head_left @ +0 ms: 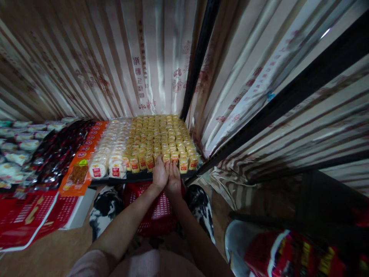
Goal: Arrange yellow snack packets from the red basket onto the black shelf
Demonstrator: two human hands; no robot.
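Note:
My left hand (pixel 160 175) and my right hand (pixel 173 180) are side by side at the front edge of the shelf. Their fingers stretch forward and touch the front of the yellow wrapped snack packs (pixel 157 140), which stand in tight rows. Some fingertips are hidden among the packs, and neither hand lifts one clear of the rows. Just left of the yellow rows are white round snacks in clear wrappers (pixel 117 167), with red labels.
Farther left lie an orange snack packet (pixel 75 175), dark wrapped packs (pixel 60 150) and white-wrapped packs (pixel 24 144). A red basket (pixel 157 221) sits below my hands. Black posts (pixel 198 57) and striped sheeting (pixel 158 57) stand behind. Red bags (pixel 294 250) are at lower right.

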